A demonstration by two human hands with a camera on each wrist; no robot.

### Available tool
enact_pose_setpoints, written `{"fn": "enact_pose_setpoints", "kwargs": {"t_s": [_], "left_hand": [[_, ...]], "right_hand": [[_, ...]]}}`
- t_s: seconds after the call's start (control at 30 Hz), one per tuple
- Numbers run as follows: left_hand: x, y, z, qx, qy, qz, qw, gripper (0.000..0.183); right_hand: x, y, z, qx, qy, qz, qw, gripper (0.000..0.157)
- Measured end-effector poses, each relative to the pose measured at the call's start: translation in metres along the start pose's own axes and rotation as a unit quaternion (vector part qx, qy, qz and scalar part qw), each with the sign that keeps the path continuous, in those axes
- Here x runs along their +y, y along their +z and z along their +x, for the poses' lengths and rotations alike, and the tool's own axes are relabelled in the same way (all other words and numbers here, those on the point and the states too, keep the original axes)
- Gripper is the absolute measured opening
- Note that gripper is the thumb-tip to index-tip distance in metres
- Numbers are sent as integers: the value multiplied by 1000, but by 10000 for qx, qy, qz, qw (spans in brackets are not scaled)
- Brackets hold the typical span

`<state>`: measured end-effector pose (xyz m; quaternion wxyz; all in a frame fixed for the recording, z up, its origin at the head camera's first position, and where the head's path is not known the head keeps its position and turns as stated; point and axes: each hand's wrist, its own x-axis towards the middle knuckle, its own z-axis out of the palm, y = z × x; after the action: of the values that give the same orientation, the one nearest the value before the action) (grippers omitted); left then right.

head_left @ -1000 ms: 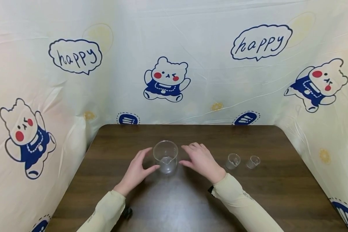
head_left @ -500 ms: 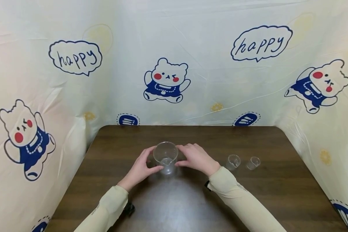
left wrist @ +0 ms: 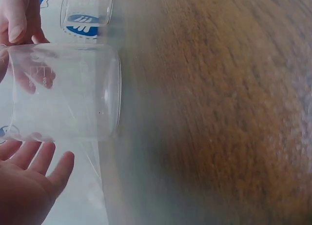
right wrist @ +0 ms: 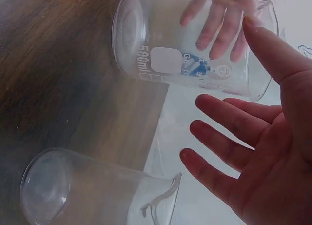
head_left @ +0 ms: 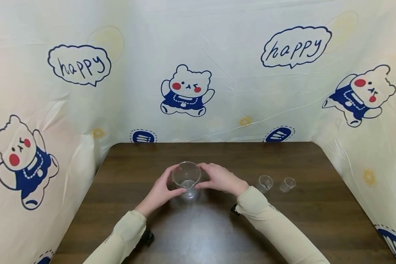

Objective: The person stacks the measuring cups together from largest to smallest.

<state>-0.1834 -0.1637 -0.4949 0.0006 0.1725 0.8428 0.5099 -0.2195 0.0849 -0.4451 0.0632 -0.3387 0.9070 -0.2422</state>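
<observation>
A clear glass beaker (head_left: 186, 175) stands upright near the middle of the dark table, marked 500ml in the right wrist view. My left hand (head_left: 161, 190) holds its left side, thumb in front and fingers around the far side. From the right, my right hand (head_left: 222, 178) grips the same beaker with thumb and index finger; its other fingers spread away from the glass (right wrist: 165, 34). Nothing is seen inside the beaker. Whether its base touches the table is hard to tell.
Two smaller clear beakers, a larger one (head_left: 265, 184) and a smaller one (head_left: 288, 184), stand to the right of my right hand. A printed cloth (head_left: 231, 91) hangs behind and beside the brown wooden table (head_left: 198, 234).
Both hands have closed in from either side and now hold the large beaker. The two small beakers have stayed in place. The head view has shifted slightly.
</observation>
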Motion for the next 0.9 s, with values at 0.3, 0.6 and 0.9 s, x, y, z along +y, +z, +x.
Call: {"fn": "enact_pose_setpoints", "kwargs": {"t_s": [0.3,0.6,0.9], "left_hand": [[38,-7,-4,-90,68,-332,9994,78],[43,-9,-8,-115,11,-311,9995,77],[64,-7,-20,-82,52,-223,9997,76]], "right_hand": [[-1,0,2,60,86,106,9999,68],[-5,-2,-3,88,43,121,9999,67],[-17,-11,-21,161,21,101,9998,73]]}}
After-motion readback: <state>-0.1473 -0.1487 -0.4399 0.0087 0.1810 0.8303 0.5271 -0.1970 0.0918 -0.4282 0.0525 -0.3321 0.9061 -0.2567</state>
